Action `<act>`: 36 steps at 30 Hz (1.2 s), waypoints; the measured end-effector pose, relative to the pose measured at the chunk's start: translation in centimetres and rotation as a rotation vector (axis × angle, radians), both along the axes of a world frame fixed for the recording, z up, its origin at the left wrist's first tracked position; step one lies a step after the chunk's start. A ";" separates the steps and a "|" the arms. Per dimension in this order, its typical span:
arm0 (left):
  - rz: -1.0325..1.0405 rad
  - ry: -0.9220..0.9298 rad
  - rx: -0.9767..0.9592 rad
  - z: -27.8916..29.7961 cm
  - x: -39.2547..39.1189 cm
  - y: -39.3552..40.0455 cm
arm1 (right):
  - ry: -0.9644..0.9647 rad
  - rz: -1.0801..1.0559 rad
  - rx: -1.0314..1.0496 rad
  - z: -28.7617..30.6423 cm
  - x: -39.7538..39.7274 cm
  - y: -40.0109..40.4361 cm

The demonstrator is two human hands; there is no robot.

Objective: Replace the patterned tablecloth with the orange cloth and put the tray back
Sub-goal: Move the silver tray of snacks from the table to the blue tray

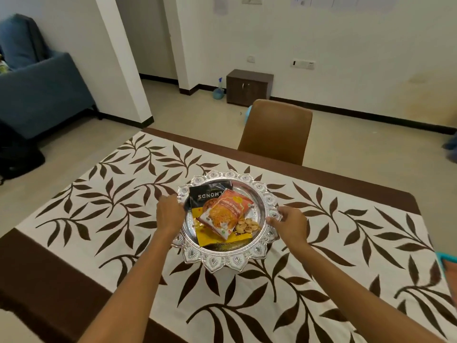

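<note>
A round silver tray [223,261] with a scalloped rim sits in the middle of the table on the patterned tablecloth [321,243], white with brown leaves. In the tray lie a black almond packet [210,193], an orange snack packet [223,214], a yellow packet and some loose nuts [247,225]. My left hand [170,212] grips the tray's left rim. My right hand [288,225] grips its right rim. No orange cloth is in view.
A brown chair [277,132] stands at the table's far side. A blue sofa [37,82] is at the far left, a dark bag [17,154] below it. A small brown cabinet [249,86] and spray bottle [218,90] stand by the wall. A teal-edged object [448,266] pokes in at right.
</note>
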State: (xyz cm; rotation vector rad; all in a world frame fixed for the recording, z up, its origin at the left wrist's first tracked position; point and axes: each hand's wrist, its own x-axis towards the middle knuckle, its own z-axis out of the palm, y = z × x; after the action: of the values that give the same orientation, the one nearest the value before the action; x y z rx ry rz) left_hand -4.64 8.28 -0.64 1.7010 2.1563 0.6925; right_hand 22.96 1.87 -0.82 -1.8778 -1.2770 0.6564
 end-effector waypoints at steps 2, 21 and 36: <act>-0.010 -0.005 -0.017 0.6 0.2 -0.2 | -0.006 -0.006 -0.010 0.4 0.3 -0.5; -0.342 -0.380 -0.026 4.4 20.0 -13.6 | 0.097 -0.287 -0.022 3.6 21.6 -20.6; -0.702 -0.517 -0.211 3.6 48.5 -29.4 | 0.080 -0.764 0.021 3.7 41.4 -48.0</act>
State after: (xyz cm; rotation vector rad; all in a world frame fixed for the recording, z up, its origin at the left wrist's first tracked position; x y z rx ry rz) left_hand 43.84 -21.11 2.95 1.7497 1.1347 0.5806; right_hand 64.38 -46.17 2.87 -2.0883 -0.4340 0.2948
